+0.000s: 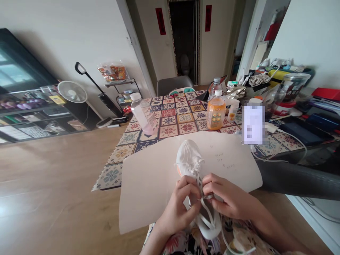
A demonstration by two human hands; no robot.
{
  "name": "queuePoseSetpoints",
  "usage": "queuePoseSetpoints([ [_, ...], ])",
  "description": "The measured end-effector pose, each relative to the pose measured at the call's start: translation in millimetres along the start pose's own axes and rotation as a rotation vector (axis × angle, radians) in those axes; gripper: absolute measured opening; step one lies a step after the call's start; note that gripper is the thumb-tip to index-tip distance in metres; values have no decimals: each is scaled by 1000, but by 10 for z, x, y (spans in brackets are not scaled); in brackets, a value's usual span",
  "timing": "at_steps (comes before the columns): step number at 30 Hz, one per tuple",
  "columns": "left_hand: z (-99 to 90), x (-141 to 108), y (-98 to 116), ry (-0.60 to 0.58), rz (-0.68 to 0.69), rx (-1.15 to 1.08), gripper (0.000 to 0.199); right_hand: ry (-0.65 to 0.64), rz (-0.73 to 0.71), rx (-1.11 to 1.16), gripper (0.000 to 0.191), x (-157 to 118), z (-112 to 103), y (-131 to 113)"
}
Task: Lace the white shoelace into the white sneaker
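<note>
A white lace-up shoe point(189, 154) lies on a large white paper sheet point(148, 177), its toe pointing away from me and its heel over my lap. My left hand point(183, 202) is closed at the shoe's left side, fingers bent over the lacing. On the other side my right hand point(223, 194) pinches a white shoelace point(208, 197) near the eyelets. A loose lace end hangs down past the heel on the right. What the left fingertips grip is partly hidden by the hand, though they rest at the shoe's edge.
Beyond the paper, a patterned tablecloth point(170, 122) carries a pink-tinted bottle point(145, 115) and an orange bottle point(216, 111). A blurred-out phone screen point(253, 124) stands at the right, with a white cable point(268, 161) and clutter behind. A grey chair point(175, 84) stands at the far end.
</note>
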State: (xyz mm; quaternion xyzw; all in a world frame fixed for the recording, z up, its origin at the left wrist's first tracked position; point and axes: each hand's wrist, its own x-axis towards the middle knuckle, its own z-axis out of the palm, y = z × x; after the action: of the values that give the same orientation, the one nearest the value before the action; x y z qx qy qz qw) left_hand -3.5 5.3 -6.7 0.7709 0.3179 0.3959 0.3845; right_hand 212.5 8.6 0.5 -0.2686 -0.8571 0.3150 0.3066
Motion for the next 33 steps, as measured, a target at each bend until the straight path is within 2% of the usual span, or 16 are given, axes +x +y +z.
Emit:
queuePoseSetpoints([
  [4,-39,0,-3,-41,-3,-29,9,-21,49,105,5,-11,-36,48],
  [6,-76,-6,-12,-80,7,-53,12,-42,20,187,15,-8,-69,87],
  [9,-148,-35,-46,-114,21,-185,31,-37,-75,347,37,-9,-104,151],
  [12,-219,-84,-78,-58,31,-403,47,26,-104,518,48,-40,-89,209],
  [14,-265,-115,-86,33,79,-514,53,143,-106,571,51,-76,-72,243],
  [16,-318,-138,-90,141,148,-636,55,320,-104,591,53,-110,-82,270],
  [19,-410,-163,-110,279,269,-842,50,535,-111,640,50,-135,-163,271],
  [21,-453,-183,-122,268,368,-917,42,689,-64,747,42,-131,-218,235],
  [23,-449,-210,-105,175,437,-960,34,867,48,838,29,-118,-222,171],
  [25,-380,-233,-51,91,406,-957,25,970,129,783,23,-103,-161,85],
  [27,-258,-236,25,69,262,-851,16,915,93,533,24,-90,-61,-20],
  [29,-115,-211,91,37,75,-670,8,698,-37,173,19,-75,35,-133],
  [31,9,-168,124,63,-77,-657,23,483,-207,-125,13,-49,97,-235],
  [33,86,-129,129,101,-146,-683,30,389,-328,-295,18,-12,125,-305],
])
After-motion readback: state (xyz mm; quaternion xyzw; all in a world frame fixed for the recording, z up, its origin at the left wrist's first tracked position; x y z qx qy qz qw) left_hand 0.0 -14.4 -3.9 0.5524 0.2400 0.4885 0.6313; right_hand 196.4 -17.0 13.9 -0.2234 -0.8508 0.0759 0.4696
